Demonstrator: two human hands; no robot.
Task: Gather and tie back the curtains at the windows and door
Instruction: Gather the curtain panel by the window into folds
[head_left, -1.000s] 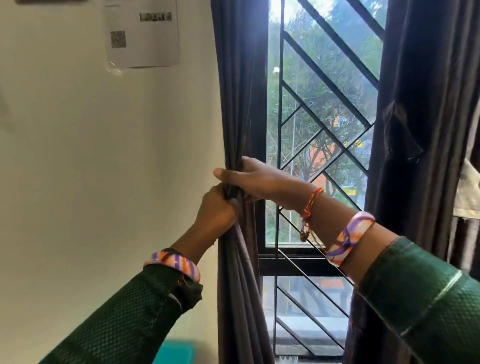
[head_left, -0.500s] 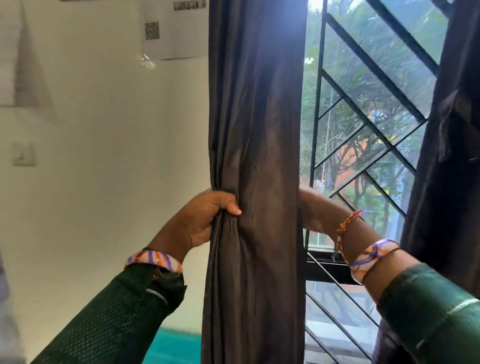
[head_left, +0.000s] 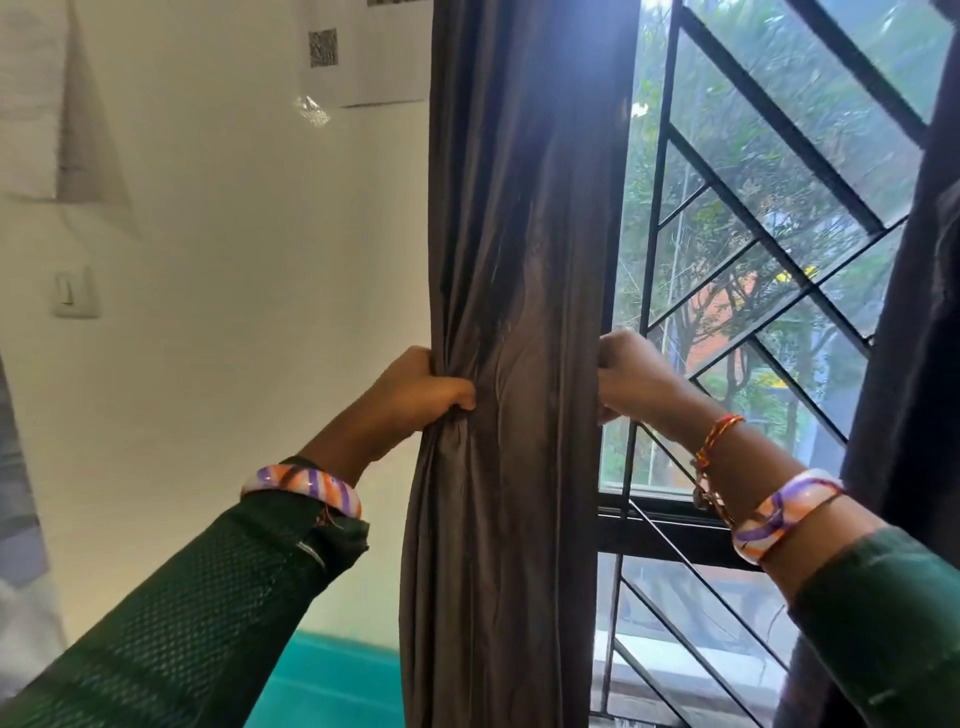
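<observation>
the dark brown curtain (head_left: 514, 364) hangs between the white wall (head_left: 234, 260) and the barred window (head_left: 753, 260). the left hand (head_left: 410, 400) grips its left edge, fingers curled into bunched folds. the right hand (head_left: 628, 379) holds its right edge at the same height, fingers curled and partly hidden behind the cloth.

The curtain (head_left: 509, 364) is plain dark brown with a faint sheen. Both sleeves (head_left: 208, 613) are dark green, the left one in a fine mesh weave. Each wrist carries a bangle (head_left: 304, 488) striped purple, orange and white. The right wrist also bears a red and yellow thread (head_left: 719, 434). The window grille (head_left: 779, 135) is black, its bars set in diagonals. The wall (head_left: 234, 234) is cream, with a teal band (head_left: 332, 675) low down.
</observation>
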